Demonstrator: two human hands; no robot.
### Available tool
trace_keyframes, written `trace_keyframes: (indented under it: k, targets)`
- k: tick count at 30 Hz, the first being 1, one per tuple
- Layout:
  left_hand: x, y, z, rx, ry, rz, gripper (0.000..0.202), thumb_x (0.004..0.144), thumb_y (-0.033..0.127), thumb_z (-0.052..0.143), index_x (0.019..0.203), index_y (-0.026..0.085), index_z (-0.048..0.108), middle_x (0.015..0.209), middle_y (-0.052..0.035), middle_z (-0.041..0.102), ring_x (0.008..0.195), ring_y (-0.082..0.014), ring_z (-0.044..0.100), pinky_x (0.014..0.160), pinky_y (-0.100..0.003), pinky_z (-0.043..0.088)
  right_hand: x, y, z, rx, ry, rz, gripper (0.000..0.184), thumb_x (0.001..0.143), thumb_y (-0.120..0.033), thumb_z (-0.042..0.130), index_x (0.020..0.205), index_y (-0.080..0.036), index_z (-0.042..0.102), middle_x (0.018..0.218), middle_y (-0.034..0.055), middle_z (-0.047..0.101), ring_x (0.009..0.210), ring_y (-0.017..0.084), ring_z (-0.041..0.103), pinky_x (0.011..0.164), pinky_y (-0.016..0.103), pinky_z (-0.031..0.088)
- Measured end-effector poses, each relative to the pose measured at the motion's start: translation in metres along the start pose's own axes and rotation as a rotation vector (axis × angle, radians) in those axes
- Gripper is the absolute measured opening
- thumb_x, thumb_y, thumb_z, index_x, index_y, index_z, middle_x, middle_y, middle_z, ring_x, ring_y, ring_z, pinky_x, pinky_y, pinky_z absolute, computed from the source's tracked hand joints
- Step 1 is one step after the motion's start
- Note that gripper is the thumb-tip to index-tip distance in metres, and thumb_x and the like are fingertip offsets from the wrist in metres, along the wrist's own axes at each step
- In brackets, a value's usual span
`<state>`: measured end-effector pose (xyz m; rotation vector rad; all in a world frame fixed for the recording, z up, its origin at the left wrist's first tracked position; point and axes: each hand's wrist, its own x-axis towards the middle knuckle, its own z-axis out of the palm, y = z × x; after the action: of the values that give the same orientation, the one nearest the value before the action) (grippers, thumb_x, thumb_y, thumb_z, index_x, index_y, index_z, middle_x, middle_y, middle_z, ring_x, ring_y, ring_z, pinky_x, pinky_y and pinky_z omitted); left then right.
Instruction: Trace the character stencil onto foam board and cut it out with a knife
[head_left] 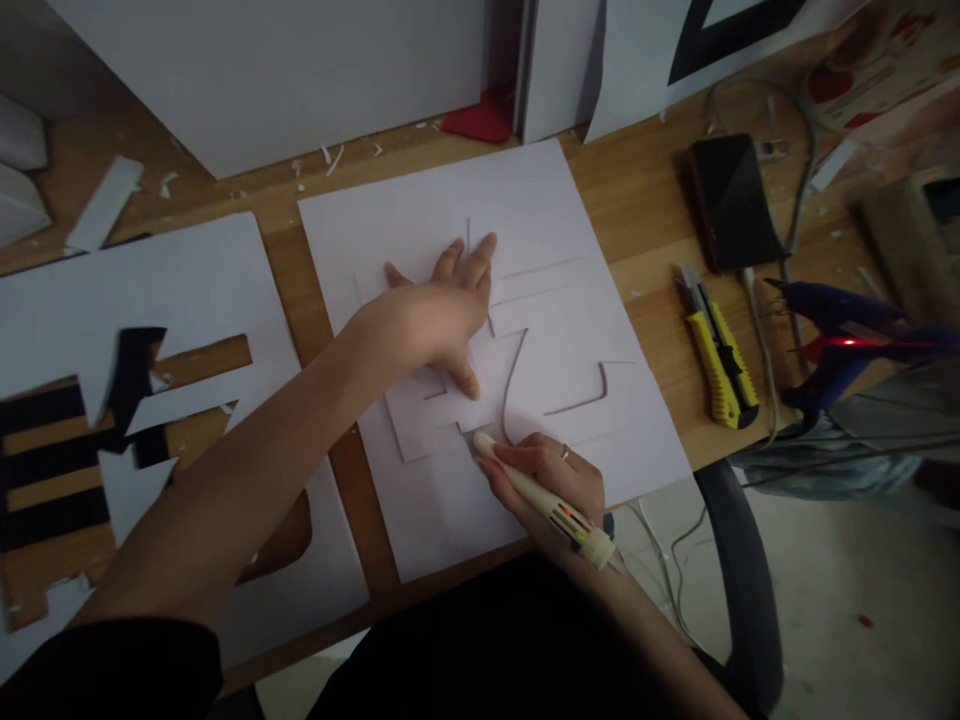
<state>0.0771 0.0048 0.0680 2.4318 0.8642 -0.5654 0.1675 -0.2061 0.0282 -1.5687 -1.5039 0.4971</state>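
Observation:
A thick multicolour pen [551, 505], cream-bodied, is gripped in my right hand [555, 475], its tip end resting near an outline on a white sheet [427, 530]. Dark lines and shapes are drawn or cut on that sheet; which of the two I cannot tell everywhere. My left hand [446, 310] lies with fingers spread on the sheet's upper middle, pressing on it and covering some of the lines. A ring shows on my right hand. To the left, partly under my left forearm, lies another white sheet [330, 540] with character-like openings cut through it.
Right of the sheet lie a yellow utility knife [721, 355], a black box-shaped device [735, 200] with a cable, and a blue glue gun [847, 310] with a red light. Large white boards [315, 70] stand behind. White scraps [105, 205] litter the wooden table [637, 240]. A chair part [746, 590] is at lower right.

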Motion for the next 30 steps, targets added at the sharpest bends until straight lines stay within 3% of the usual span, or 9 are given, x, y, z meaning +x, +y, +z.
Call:
trace_keyframes:
  k: [10,14,22,27,30]
  targets:
    - [-0.004,0.016,-0.012,0.066,-0.099,-0.113,0.138,0.056,0.037,0.093,0.156,0.025,-0.002,0.159,-0.012,-0.029,0.143,-0.0563,-0.011,0.095,-0.088,0.02,0.006,-0.004,0.007,-0.154,0.051,0.002,0.014,0.087,-0.028,0.068,0.076,-0.021,0.063,0.054,-0.0068,0.053,0.044,0.006,0.046,0.043,0.022,0.034]
    - [-0.003,0.019,-0.015,0.079,-0.162,-0.151,0.136,0.058,0.037,0.092,0.156,0.023,-0.001,0.156,-0.0078,-0.035,0.144,-0.0531,-0.017,0.095,-0.088,0.021,0.004,-0.002,0.008,-0.203,0.06,-0.016,0.012,0.085,-0.027,0.071,0.078,-0.022,0.063,0.056,-0.0062,0.055,0.046,0.008,0.048,0.044,0.023,0.035]
    - [-0.002,0.017,-0.012,-0.006,-0.094,-0.138,0.145,0.049,0.038,0.095,0.156,0.03,-0.001,0.161,-0.0078,-0.026,0.142,-0.0557,-0.019,0.097,-0.088,0.013,0.003,-0.006,0.009,-0.278,0.045,-0.045,0.011,0.084,-0.022,0.072,0.079,-0.021,0.061,0.058,-0.0078,0.051,0.045,0.005,0.044,0.044,0.021,0.032]
    - [-0.003,0.02,-0.015,0.052,-0.152,-0.146,0.146,0.051,0.037,0.093,0.155,0.028,-0.009,0.158,-0.0075,-0.032,0.144,-0.053,-0.016,0.092,-0.089,0.018,0.003,-0.009,0.006,-0.29,0.015,-0.013,0.01,0.085,-0.021,0.069,0.078,-0.02,0.062,0.058,-0.0073,0.05,0.046,0.005,0.043,0.046,0.021,0.033]
    - [0.0,0.014,-0.009,0.051,-0.123,-0.124,0.15,0.05,0.042,0.092,0.153,0.03,-0.016,0.158,-0.0089,-0.032,0.144,-0.0549,-0.014,0.093,-0.088,0.015,0.003,-0.011,0.004,-0.259,0.002,0.011,0.01,0.085,-0.018,0.069,0.078,-0.02,0.061,0.057,-0.0079,0.047,0.045,0.005,0.041,0.045,0.022,0.032]
